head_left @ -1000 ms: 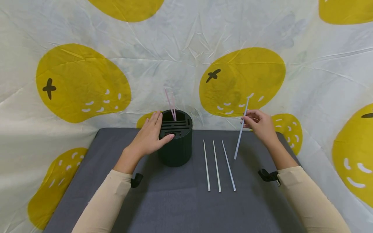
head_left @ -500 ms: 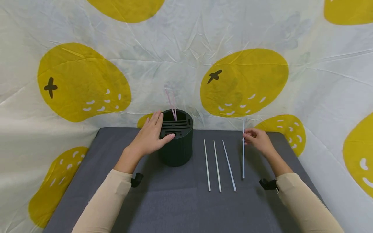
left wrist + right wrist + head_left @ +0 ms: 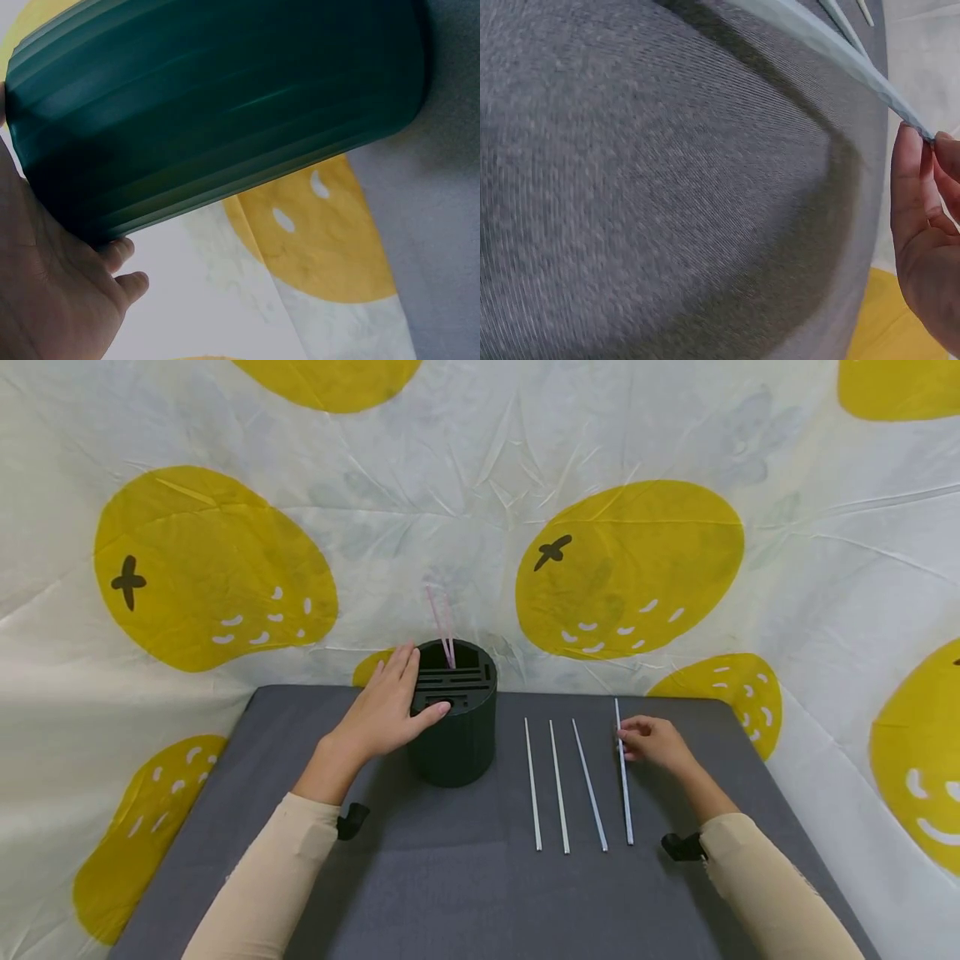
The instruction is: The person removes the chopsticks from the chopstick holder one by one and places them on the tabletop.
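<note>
My right hand (image 3: 654, 743) pinches a thin pale-blue chopstick (image 3: 625, 793) near its far part, between thumb and fingertips. In the right wrist view this chopstick (image 3: 817, 37) slants close over the cloth, with its shadow beside it. To its left lie another pale-blue chopstick (image 3: 590, 787) and two cream chopsticks, one inner (image 3: 559, 789) and one outer (image 3: 532, 785). My left hand (image 3: 381, 710) rests with straight fingers along the left rim of a dark green utensil holder (image 3: 453, 752), thumb across its top. Two pink chopsticks (image 3: 442, 631) stand in the holder's rear compartment.
A grey cloth (image 3: 450, 885) covers the table. Slots run across the holder's black top (image 3: 468, 681) in front of the rear compartment. Behind the table hangs a pale curtain (image 3: 420, 485) printed with yellow fruit.
My right hand has lowered toward the table, bringing the tilted blue chopstick down almost parallel with the others on the cloth. My left hand has stayed on the holder.
</note>
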Tool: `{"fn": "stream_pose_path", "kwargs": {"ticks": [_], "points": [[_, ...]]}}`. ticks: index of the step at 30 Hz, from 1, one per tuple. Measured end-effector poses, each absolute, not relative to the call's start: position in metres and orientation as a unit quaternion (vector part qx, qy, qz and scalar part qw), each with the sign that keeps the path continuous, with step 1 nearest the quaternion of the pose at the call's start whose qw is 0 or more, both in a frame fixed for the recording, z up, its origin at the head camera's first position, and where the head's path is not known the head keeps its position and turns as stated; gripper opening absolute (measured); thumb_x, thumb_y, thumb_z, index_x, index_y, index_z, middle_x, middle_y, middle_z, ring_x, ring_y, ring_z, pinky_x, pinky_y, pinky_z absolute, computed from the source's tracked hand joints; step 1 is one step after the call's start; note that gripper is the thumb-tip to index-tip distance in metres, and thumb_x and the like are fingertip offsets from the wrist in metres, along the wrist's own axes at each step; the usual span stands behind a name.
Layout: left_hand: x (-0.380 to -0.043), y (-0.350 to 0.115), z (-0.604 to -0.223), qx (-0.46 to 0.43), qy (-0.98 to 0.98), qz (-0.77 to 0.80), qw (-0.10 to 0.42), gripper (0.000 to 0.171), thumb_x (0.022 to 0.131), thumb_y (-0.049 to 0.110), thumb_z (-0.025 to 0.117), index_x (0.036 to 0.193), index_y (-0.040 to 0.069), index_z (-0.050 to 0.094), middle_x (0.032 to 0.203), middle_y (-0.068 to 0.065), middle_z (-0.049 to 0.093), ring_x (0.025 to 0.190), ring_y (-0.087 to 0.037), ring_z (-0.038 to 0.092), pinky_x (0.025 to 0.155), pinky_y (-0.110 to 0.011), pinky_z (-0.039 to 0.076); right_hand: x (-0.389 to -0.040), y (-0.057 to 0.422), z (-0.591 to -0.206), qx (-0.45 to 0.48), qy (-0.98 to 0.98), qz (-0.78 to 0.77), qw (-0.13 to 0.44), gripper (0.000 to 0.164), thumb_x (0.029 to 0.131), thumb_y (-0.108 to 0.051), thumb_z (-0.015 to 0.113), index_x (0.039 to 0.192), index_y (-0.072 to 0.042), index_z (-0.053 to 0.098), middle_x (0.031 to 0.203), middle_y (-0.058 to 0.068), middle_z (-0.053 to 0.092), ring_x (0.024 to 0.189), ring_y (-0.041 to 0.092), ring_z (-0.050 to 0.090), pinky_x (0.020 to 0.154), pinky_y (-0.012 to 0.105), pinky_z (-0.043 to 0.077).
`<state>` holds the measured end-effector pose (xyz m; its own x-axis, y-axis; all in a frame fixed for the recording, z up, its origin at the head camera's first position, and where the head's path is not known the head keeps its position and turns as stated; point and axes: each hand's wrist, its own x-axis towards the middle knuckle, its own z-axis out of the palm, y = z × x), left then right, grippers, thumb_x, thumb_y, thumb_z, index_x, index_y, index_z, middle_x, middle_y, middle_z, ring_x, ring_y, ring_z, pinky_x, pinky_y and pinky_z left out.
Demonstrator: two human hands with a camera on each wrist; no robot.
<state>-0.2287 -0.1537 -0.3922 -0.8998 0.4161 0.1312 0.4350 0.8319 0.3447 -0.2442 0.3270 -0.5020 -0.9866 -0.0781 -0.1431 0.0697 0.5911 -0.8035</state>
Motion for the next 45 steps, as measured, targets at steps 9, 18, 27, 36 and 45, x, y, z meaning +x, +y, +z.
{"fn": "stream_pose_path", "kwargs": {"ticks": [9,18,27,36,45], "points": [[-0.226,-0.153,-0.391,-0.220,-0.957,-0.186,0.022,0.105,0.099,0.076,0.039,0.166,0.003,0.004,0.174,-0.011,-0.006,0.162,-0.029,-0.003,0.130,-0.057,0.003,-0.245,0.319,-0.515,0.065,0.861,-0.489,0.122,0.038,0.103,-0.015,0.065,0.128,0.013,0.059,0.083,0.002,0.068,0.070,0.009,0.065,0.064,0.027,0.062],[-0.226,-0.153,-0.391,-0.221,-0.957,-0.184,0.026,0.105,0.099,0.075,0.038,0.166,0.002,0.005,0.174,-0.013,-0.005,0.162,-0.031,-0.001,0.129,-0.058,0.006,-0.245,0.312,-0.524,0.085,0.863,-0.485,0.112,0.034,0.100,-0.012,0.069,0.122,0.013,0.063,0.079,0.001,0.068,0.066,0.009,0.064,0.060,0.025,0.060],[-0.226,-0.153,-0.391,-0.219,-0.957,-0.187,0.021,0.105,0.099,0.075,0.039,0.166,0.002,0.004,0.174,-0.012,-0.005,0.162,-0.031,-0.001,0.130,-0.057,0.004,-0.245,0.306,-0.526,0.104,0.881,-0.452,0.091,0.030,0.097,-0.012,0.072,0.116,0.010,0.068,0.077,0.004,0.070,0.064,0.008,0.064,0.058,0.023,0.059],[-0.227,-0.153,-0.392,-0.221,-0.957,-0.188,0.026,0.105,0.099,0.075,0.040,0.166,0.002,0.005,0.175,-0.013,-0.004,0.162,-0.031,0.000,0.129,-0.058,0.005,-0.246,0.303,-0.524,0.103,0.897,-0.424,0.075,0.027,0.095,-0.014,0.074,0.110,0.008,0.071,0.078,0.005,0.073,0.066,0.009,0.065,0.060,0.026,0.060],[-0.226,-0.154,-0.391,-0.216,-0.959,-0.184,0.020,0.104,0.099,0.075,0.039,0.166,0.003,0.005,0.175,-0.014,-0.002,0.163,-0.028,-0.001,0.130,-0.056,0.004,-0.245,0.301,-0.529,0.090,0.919,-0.380,0.057,0.025,0.093,-0.018,0.077,0.105,0.004,0.073,0.080,0.008,0.074,0.066,0.011,0.066,0.059,0.029,0.061]]}}
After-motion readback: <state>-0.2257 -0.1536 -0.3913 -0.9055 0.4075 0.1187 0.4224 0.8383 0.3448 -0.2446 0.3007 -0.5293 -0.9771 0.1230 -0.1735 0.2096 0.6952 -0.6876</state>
